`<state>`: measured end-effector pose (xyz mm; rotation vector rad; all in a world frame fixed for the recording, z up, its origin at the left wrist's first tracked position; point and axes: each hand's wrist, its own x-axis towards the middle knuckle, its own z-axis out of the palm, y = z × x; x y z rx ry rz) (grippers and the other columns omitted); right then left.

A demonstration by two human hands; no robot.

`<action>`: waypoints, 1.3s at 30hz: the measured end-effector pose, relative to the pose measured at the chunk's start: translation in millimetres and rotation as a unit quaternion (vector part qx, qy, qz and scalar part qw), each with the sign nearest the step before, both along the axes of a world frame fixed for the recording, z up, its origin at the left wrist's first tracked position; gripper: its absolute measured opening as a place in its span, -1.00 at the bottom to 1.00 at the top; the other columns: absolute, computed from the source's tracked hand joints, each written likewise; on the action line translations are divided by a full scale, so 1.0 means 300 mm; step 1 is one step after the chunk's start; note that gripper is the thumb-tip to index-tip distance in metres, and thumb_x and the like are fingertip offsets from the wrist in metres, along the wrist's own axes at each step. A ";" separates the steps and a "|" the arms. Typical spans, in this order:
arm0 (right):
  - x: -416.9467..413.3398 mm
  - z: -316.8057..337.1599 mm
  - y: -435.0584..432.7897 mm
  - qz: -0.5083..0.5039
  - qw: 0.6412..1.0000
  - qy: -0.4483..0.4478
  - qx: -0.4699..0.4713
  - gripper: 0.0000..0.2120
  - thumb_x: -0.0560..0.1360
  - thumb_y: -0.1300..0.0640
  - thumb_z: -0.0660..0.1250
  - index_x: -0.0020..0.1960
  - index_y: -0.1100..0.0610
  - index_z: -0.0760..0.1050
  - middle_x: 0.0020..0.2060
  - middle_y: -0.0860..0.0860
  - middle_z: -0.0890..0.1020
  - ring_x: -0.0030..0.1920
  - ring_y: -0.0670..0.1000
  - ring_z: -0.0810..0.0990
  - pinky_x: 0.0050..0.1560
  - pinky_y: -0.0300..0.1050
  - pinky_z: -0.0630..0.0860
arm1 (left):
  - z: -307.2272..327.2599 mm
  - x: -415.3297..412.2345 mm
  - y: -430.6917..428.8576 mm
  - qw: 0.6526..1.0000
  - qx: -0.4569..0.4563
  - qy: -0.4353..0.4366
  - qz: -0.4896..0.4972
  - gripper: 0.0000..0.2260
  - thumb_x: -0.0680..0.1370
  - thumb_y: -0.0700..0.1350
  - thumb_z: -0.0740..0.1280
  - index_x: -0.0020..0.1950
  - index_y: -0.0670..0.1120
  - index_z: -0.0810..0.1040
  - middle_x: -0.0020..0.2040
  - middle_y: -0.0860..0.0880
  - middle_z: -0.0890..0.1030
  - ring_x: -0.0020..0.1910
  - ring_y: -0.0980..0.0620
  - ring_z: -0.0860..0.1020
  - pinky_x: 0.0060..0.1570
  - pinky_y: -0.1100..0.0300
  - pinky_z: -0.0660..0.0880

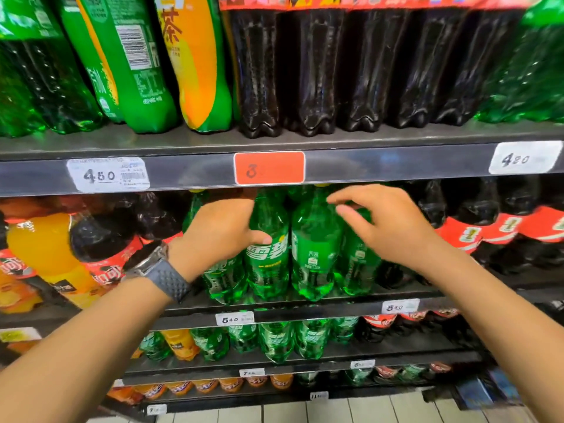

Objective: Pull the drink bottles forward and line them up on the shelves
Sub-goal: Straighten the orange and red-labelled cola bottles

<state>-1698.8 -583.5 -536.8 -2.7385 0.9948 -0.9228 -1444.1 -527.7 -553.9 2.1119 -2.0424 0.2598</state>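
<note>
Looking at the head view, so both hands are up at the middle shelf (274, 309) where the green soda bottles (316, 248) stand in a small cluster near the front edge. Left hand (219, 236), the one with a grey-strapped watch (158, 270) on the wrist, is wrapped round the side of the green bottle with the label (268, 248), thumb lying across the front of it. That label has white Chinese characters on it, can't read more than that. Right hand (387, 221) has its fingers spread and loose, hovering at the shoulders of the bottles on the right, and whether it actually touches one I can't tell.

Price tags are partly legible: "450" on the white tag (108, 175) upper left, "420" on the tag (523, 157) upper right, a red tag (269, 167) between them starting with "3", and "540" on the tag (234, 319) under the green cluster.

Top shelf has dark cola bottles (314, 71) and an orange-and-green tea bottle (198, 62) with a big 茶 on it. Red-labelled colas (476, 230) sit right of the green ones, an orange drink (42, 242) far left.
</note>
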 end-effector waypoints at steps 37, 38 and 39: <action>-0.098 -0.083 -0.143 -0.218 0.969 0.093 0.073 -0.42 0.33 -0.28 0.42 -0.39 0.14 0.21 -0.47 0.02 0.34 -0.44 0.04 0.29 -0.34 -0.08 0.21 | 0.049 -0.204 -0.133 0.995 0.092 0.022 -0.021 -0.33 0.41 0.25 0.38 0.36 -0.02 0.20 0.32 -0.12 0.47 0.14 -0.13 0.55 0.07 0.04 0.47; -0.100 -0.082 -0.142 -0.216 0.969 0.097 0.074 -0.43 0.34 -0.28 0.42 -0.39 0.13 0.20 -0.46 0.01 0.33 -0.44 0.02 0.28 -0.35 -0.07 0.20 | 0.046 -0.205 -0.128 0.996 0.083 0.015 -0.021 -0.33 0.39 0.30 0.36 0.34 -0.02 0.23 0.33 -0.10 0.46 0.17 -0.14 0.53 0.08 0.02 0.47; -0.106 -0.077 -0.141 -0.213 0.969 0.101 0.079 -0.44 0.35 -0.27 0.42 -0.38 0.12 0.20 -0.45 0.01 0.33 -0.44 -0.01 0.27 -0.36 -0.07 0.18 | 0.041 -0.211 -0.124 0.998 0.064 0.011 -0.021 -0.29 0.36 0.36 0.34 0.33 -0.01 0.25 0.35 -0.08 0.45 0.21 -0.14 0.50 0.08 0.01 0.47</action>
